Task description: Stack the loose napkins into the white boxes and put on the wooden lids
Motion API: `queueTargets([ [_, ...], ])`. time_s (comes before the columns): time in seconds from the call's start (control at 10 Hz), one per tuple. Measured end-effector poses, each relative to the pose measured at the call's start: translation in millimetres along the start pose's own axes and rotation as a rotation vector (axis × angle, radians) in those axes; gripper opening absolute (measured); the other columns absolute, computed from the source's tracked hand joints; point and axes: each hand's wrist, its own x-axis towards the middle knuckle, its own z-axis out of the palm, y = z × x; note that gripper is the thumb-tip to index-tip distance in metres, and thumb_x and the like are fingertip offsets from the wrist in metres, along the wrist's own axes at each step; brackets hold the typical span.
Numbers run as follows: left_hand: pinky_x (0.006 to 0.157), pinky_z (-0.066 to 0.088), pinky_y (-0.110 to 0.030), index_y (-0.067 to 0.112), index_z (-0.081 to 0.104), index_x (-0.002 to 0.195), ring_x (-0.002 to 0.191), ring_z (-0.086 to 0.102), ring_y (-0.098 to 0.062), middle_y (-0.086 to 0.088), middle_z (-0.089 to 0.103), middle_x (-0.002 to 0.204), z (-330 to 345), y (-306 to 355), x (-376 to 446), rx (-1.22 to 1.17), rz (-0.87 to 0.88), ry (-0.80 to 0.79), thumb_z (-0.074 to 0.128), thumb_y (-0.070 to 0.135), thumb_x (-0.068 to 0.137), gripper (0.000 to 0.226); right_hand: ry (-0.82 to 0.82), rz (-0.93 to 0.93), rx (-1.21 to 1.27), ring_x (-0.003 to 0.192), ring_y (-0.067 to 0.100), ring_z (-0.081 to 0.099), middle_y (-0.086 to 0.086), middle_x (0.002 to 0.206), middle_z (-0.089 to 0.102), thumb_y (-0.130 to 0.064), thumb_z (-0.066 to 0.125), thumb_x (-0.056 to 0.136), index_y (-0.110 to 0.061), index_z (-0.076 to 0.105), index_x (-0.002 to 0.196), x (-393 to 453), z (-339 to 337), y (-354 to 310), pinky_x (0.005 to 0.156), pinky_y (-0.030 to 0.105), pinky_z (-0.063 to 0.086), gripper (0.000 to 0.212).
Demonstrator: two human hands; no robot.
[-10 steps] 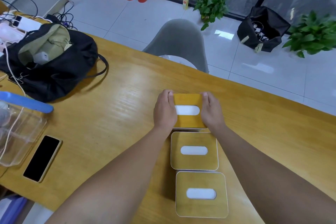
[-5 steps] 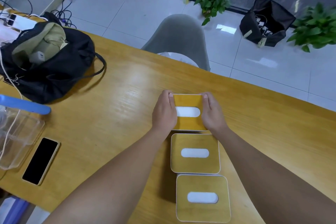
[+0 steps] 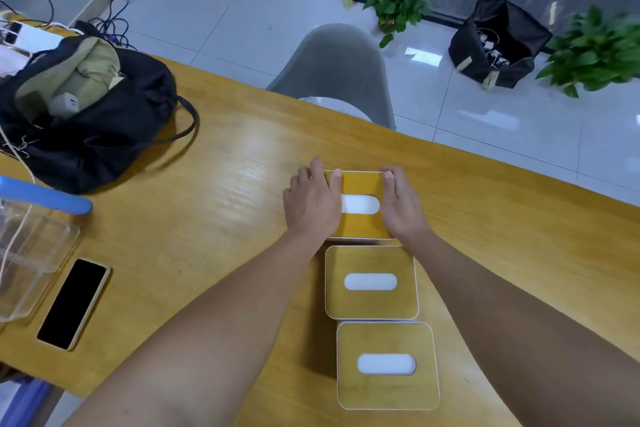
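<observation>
Three white boxes with wooden lids stand in a column on the wooden table (image 3: 207, 218). White napkin shows through each lid's oval slot. The far box's lid (image 3: 360, 184) lies between my hands. My left hand (image 3: 311, 204) rests flat on its left edge with the fingers spread and fairly straight. My right hand (image 3: 401, 208) lies along its right edge with straight fingers. The middle box (image 3: 370, 302) and the near box (image 3: 388, 388) sit untouched between my forearms, lids on.
A black open bag (image 3: 104, 135) lies at the table's far left. A phone (image 3: 72, 303) lies face up near the left front edge, beside a clear plastic container (image 3: 31, 263) with a blue rim (image 3: 45, 199). A grey chair (image 3: 336, 73) stands behind the table's far edge.
Both hands stay on the far box's lid. The fingers of my left hand have spread out a little over the lid's left edge.
</observation>
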Motion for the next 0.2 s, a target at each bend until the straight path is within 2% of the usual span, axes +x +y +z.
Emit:
queueTargets([
  [0.1, 0.118, 0.039, -0.053, 0.02, 0.025, 0.168, 0.145, 0.043, -0.033, -0.011, 0.047, 0.16, -18.0, -5.0, -5.7, -0.236, 0.026, -0.138, 0.033, 0.058, 0.113, 0.067, -0.042, 0.045, -0.102, 0.137, 0.026, 0.052, 0.007, 0.147, 0.057, -0.053, 0.029, 0.115, -0.014, 0.047, 0.153, -3.7, -13.6, -3.1, 0.109, 0.04, 0.042, 0.057],
  [0.2, 0.124, 0.034, -0.05, 0.02, 0.024, 0.17, 0.151, 0.037, -0.028, -0.009, 0.041, 0.165, -41.3, -5.5, -23.1, -0.287, 0.076, -0.052, 0.04, 0.053, 0.114, 0.067, 0.049, 0.003, -0.133, 0.141, 0.024, 0.051, 0.009, 0.155, 0.051, -0.053, 0.04, 0.114, -0.012, 0.045, 0.157, -21.5, -33.7, -7.1, 0.116, 0.041, 0.043, 0.06],
])
